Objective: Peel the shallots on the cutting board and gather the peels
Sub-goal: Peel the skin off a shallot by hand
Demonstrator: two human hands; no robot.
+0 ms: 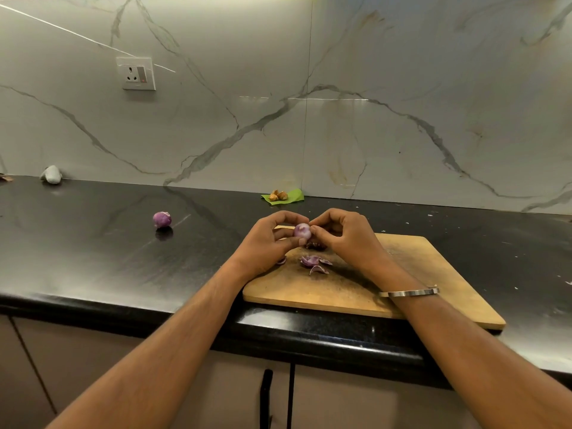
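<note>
1. At frame centre, the left hand (272, 239) gripped the shallot (302, 231) above the cutting board (433, 274), steadying it.
2. The right hand (343, 236) fingers pinched its skin, apparently to strip it.
3. Peels (314, 264) lay below on the board.

Peels (315, 264) on cutting board (433, 274)

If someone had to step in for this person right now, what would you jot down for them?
Left hand grips a shallot above the board; right hand pinches at its top, mid-peel.
Loose peels lie scattered on the board under the hands.
A second shallot sits on the counter to the left; whether it is peeled I cannot tell.
Left: finish this shallot, check the other, gather the peels.
</note>
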